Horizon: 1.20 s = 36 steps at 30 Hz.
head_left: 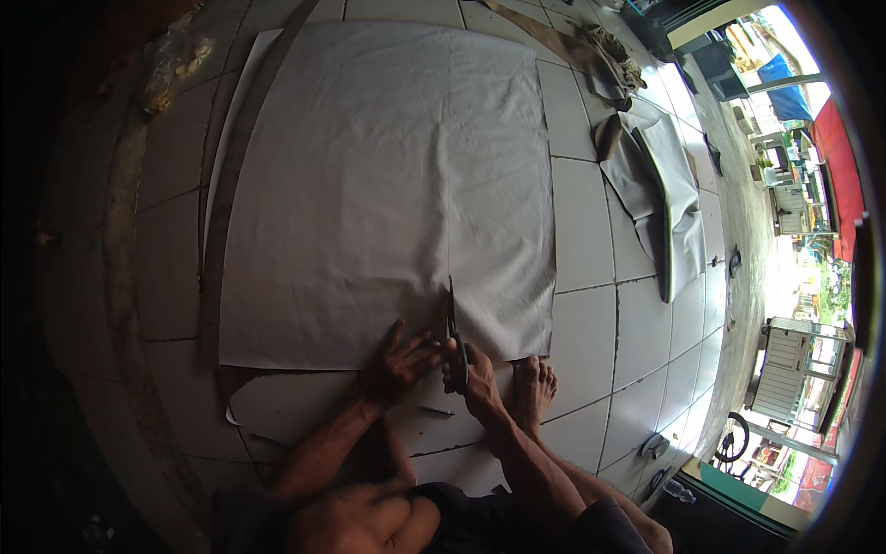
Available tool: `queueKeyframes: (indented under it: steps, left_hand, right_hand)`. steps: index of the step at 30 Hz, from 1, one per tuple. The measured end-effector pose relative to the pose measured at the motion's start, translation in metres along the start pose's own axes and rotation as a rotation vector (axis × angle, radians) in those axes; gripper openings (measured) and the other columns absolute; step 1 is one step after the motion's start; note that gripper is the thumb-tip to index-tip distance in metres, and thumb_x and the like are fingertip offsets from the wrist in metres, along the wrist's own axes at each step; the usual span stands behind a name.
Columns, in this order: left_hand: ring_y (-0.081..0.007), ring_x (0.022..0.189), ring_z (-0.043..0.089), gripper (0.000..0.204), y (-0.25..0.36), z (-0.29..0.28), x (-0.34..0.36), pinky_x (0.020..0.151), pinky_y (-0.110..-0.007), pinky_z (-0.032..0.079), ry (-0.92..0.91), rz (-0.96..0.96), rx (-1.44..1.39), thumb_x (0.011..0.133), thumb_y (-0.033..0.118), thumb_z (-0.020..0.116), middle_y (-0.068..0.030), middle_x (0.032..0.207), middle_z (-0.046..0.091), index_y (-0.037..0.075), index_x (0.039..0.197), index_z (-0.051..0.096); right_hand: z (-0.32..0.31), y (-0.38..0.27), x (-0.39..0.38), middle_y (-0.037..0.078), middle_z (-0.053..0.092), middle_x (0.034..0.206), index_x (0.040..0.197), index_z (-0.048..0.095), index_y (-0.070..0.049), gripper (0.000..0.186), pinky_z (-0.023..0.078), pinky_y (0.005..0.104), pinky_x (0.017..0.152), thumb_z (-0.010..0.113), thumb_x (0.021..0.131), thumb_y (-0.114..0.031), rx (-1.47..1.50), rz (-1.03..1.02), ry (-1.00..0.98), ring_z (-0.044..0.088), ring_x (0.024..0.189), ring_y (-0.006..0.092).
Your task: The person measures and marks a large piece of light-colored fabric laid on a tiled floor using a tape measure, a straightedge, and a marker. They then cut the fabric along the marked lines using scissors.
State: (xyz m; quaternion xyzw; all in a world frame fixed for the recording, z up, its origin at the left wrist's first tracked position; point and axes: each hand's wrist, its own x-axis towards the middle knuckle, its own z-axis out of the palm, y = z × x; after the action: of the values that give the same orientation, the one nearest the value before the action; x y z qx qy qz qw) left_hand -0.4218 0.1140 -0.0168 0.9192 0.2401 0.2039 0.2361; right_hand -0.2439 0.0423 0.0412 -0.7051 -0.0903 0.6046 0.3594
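A large pale grey sheet of material, smooth like vinyl or leatherette, lies spread over the tiled floor. My right hand grips a pair of dark scissors at the sheet's near edge. Their blades point away from me, along a line that runs up the sheet; how far apart they are is hard to make out. To the left of the scissors, my left hand rests at the same near edge with its fingers spread, holding nothing. The sheet is rumpled around the blades. A pen-like thin object lies just below my hands.
My bare foot stands by the sheet's near right corner. Folded grey material lies to the right, with a crumpled brownish cloth beyond it. A clear plastic bag is at the far left. Sandals sit near the doorway.
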Motion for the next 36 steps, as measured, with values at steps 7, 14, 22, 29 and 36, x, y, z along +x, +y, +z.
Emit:
queueKeyframes:
  steps: [7,14,22,29,36]
  left_hand:
    - [-0.0264,0.133,0.061,0.041,-0.003,0.003,-0.004,0.125,-0.066,0.025,-0.030,-0.008,-0.043,0.092,0.017,0.063,-0.0004,0.142,0.065,0.019,0.132,0.066]
    - [-0.0259,0.135,0.059,0.040,-0.004,0.002,-0.005,0.123,-0.067,0.027,-0.083,0.024,0.051,0.098,0.020,0.056,-0.0025,0.140,0.066,0.019,0.137,0.064]
    - [-0.0232,0.135,0.058,0.044,0.000,0.006,-0.004,0.123,-0.066,0.029,0.010,-0.029,-0.035,0.092,0.017,0.065,0.0008,0.143,0.062,0.020,0.136,0.066]
    - [-0.0208,0.141,0.052,0.039,-0.001,-0.001,-0.001,0.121,-0.063,0.032,-0.004,0.011,0.013,0.092,0.018,0.071,0.0013,0.147,0.059,0.019,0.131,0.069]
    - [-0.0199,0.139,0.052,0.028,0.003,-0.006,0.004,0.118,-0.063,0.036,0.016,-0.027,-0.010,0.092,0.021,0.073,0.0004,0.151,0.058,0.017,0.120,0.075]
  right_hand:
    - [0.002,-0.009,0.007,0.002,0.061,0.077,0.111,0.062,-0.001,0.062,0.050,0.0276,0.054,0.070,0.095,-0.061,0.012,0.008,-0.022,0.060,0.062,0.0118]
    - [0.005,-0.020,0.014,0.005,0.062,0.078,0.107,0.062,0.004,0.065,0.051,0.0278,0.054,0.074,0.093,-0.059,0.001,-0.005,0.015,0.060,0.063,0.0117]
    - [0.005,-0.036,0.028,0.007,0.062,0.078,0.106,0.062,0.007,0.074,0.052,0.0288,0.054,0.073,0.091,-0.064,-0.059,-0.044,0.027,0.062,0.062,0.0138]
    - [0.006,-0.038,0.041,0.007,0.062,0.077,0.103,0.063,0.006,0.071,0.050,0.0302,0.052,0.073,0.091,-0.064,-0.052,-0.056,0.026,0.061,0.061,0.0141]
    - [0.007,-0.040,0.054,0.004,0.059,0.075,0.102,0.063,0.004,0.069,0.047,0.0308,0.052,0.071,0.092,-0.064,-0.061,-0.064,0.012,0.059,0.060,0.0137]
